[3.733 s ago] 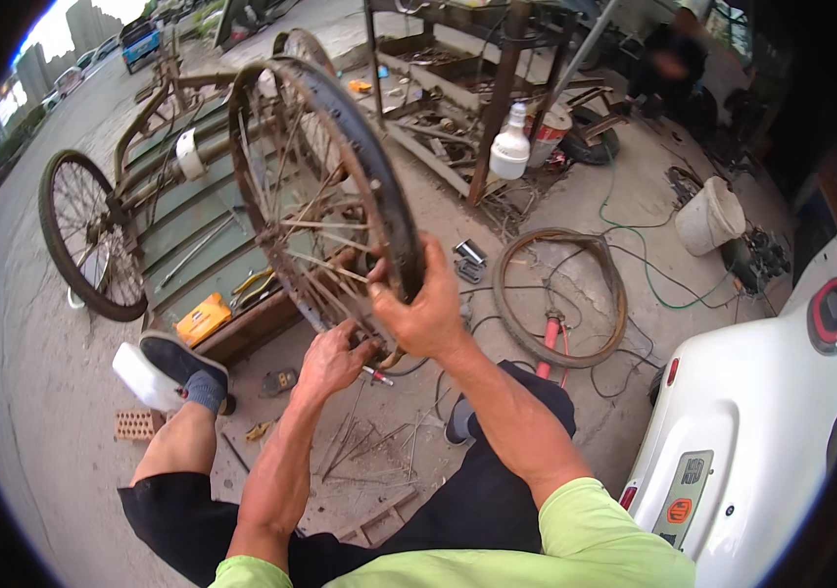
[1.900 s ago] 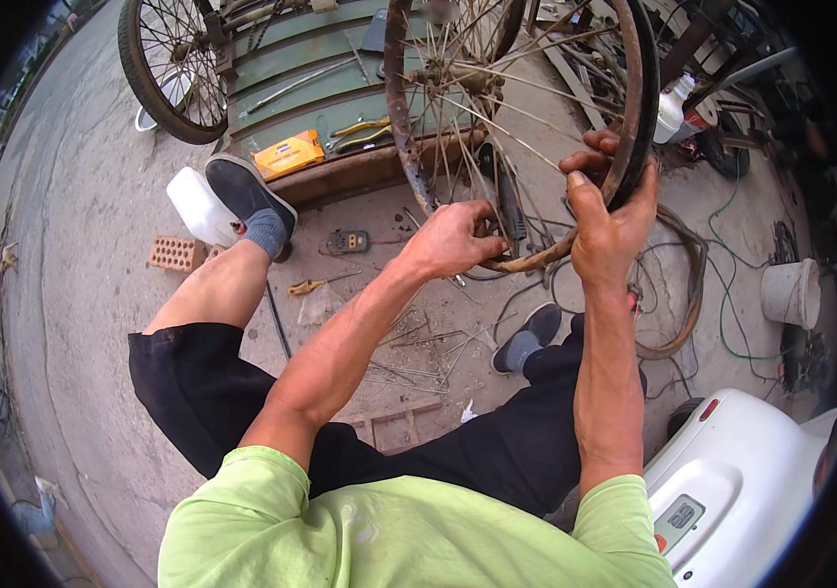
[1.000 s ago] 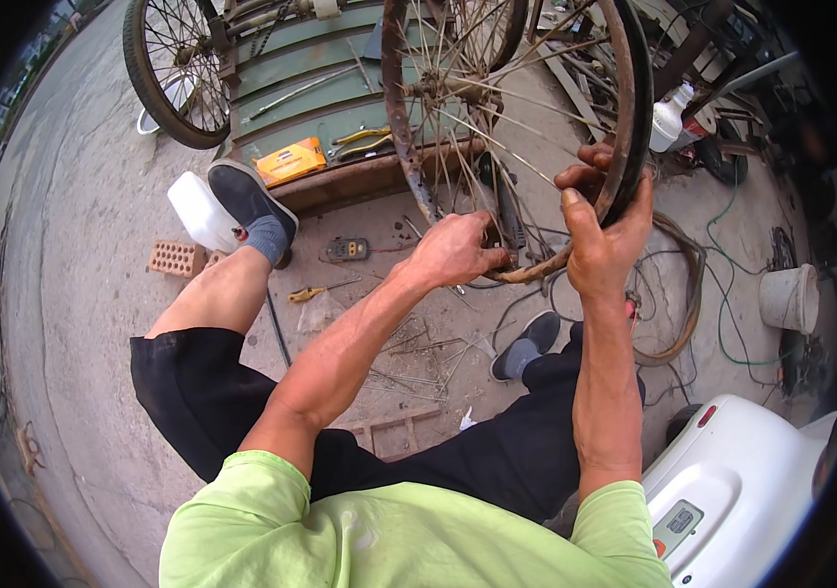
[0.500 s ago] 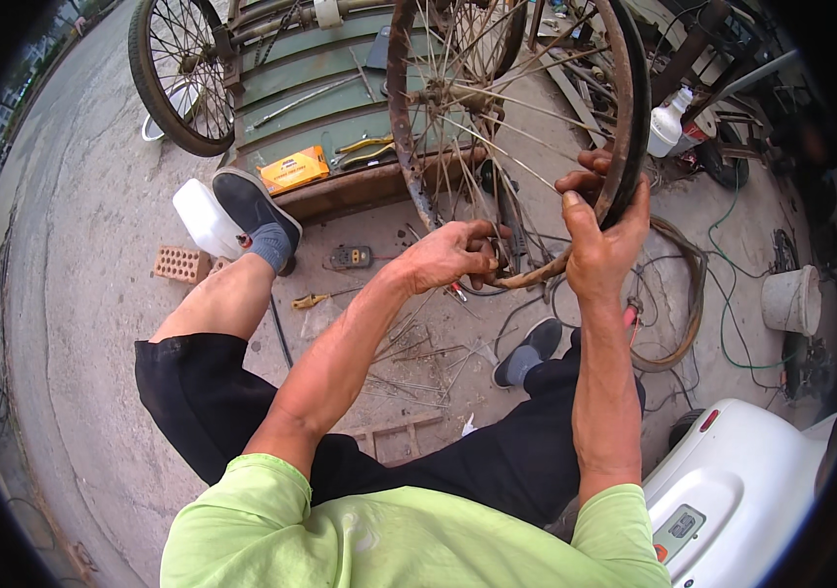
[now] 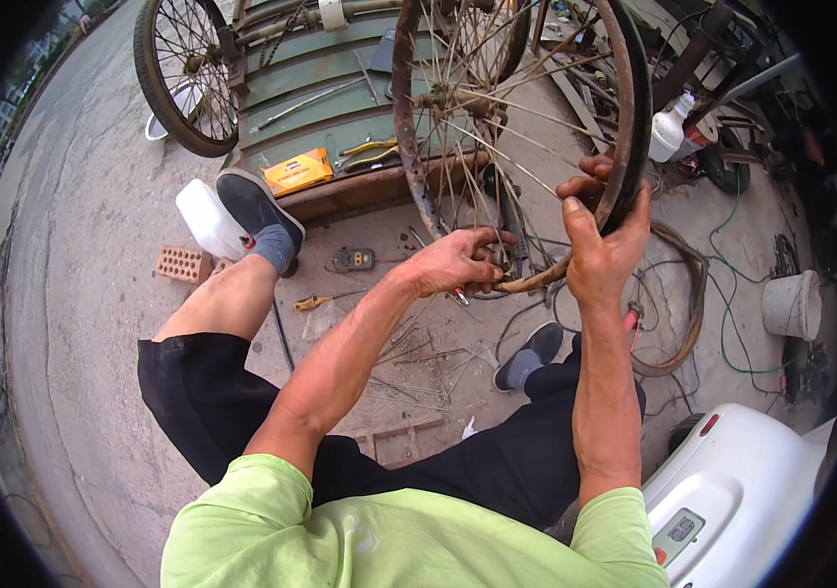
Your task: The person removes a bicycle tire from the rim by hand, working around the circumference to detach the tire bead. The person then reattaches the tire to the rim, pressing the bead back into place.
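Observation:
A rusty spoked wheel [image 5: 624, 93] with a dark outer edge stands upright in front of me. My right hand [image 5: 602, 235] grips its rim on the right side, thumb on the near face and fingers curled round. My left hand [image 5: 459, 263] is at the bottom of the rim, its fingers bent and pinched together among the lower spoke ends. What lies between those fingertips is too small to make out. Spokes [image 5: 506, 162] run from the hub [image 5: 435, 101] down toward both hands.
Behind the wheel lies a green slatted cart bed [image 5: 325, 118] with an orange box [image 5: 298, 171] and yellow-handled pliers [image 5: 367, 157]. A meter [image 5: 353, 260], a screwdriver [image 5: 312, 303] and loose spokes [image 5: 418, 367] lie on the ground. A white bucket [image 5: 791, 304] stands right.
My left hand has shifted slightly down along the rim, its fingers still working at the spoke ends. My right hand keeps its hold. The whole view has moved very little.

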{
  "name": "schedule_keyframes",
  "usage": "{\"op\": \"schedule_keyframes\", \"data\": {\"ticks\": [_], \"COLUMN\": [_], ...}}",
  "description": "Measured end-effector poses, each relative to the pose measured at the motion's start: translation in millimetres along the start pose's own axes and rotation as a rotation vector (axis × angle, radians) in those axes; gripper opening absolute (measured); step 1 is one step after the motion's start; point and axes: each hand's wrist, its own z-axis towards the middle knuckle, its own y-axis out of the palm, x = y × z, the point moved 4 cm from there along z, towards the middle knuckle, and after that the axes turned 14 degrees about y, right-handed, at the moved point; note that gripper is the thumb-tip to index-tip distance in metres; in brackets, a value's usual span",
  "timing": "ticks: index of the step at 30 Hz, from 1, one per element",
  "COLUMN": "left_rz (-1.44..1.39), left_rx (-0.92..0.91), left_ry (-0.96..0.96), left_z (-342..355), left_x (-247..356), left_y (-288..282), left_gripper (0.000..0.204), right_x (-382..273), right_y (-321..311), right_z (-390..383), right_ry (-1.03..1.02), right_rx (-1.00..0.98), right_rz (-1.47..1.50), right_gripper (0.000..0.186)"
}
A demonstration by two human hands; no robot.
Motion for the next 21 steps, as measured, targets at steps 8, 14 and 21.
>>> {"op": "schedule_keyframes", "data": {"ticks": [8, 14, 21], "left_rz": [0.749, 0.952, 0.115], "left_rx": [0.072, 0.224, 0.125], "left_ry": [0.059, 0.004, 0.067], "left_z": [5, 2, 0], "left_x": [16, 23, 3], "left_y": [-3, 5, -5], "left_gripper": [0.044, 0.042, 0.049], "right_x": [0, 2, 0], "right_y": [3, 2, 1], "right_z": [-5, -6, -1], "right_ry": [0.003, -0.028, 0.002], "right_rx": [-0.021, -0.045, -0.018], "right_rz": [0.002, -0.051, -0.024], "right_gripper": [0.045, 0.046, 0.047]}}
